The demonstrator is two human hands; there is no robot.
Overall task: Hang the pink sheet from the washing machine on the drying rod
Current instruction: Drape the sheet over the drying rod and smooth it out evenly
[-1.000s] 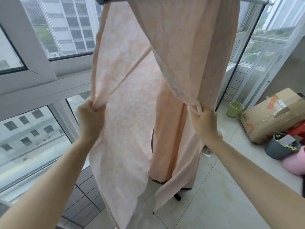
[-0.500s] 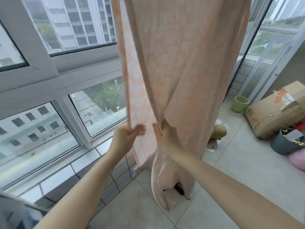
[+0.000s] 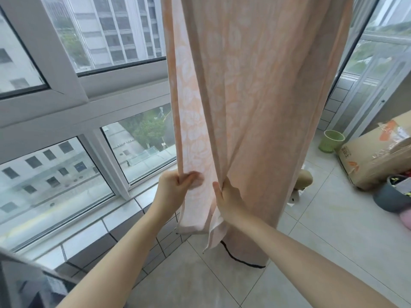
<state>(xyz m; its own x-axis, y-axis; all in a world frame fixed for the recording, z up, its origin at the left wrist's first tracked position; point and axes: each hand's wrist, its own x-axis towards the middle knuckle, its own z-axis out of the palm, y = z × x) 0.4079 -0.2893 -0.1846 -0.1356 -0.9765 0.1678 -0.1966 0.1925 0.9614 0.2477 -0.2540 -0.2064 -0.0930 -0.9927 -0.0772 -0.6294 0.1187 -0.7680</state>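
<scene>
The pink sheet (image 3: 262, 90), pale with a faint leaf pattern, hangs straight down from above the frame; the rod itself is out of view. My left hand (image 3: 175, 185) pinches the left hanging edge of the sheet near its lower end. My right hand (image 3: 226, 196) grips a bunched fold of the sheet just to the right, close to the left hand. Below both hands the sheet's corners dangle above the floor tiles.
Windows (image 3: 66, 85) and a tiled sill (image 3: 124, 216) run along the left. A green pot (image 3: 331, 141), a cardboard box (image 3: 375, 156) and a grey tub (image 3: 391, 196) stand on the tiled floor at the right. A dark edge shows at bottom left.
My hands, first spread wide apart on the sheet's edges, have come together at the middle. The sheet now hangs narrower and straighter, and the view has tilted down.
</scene>
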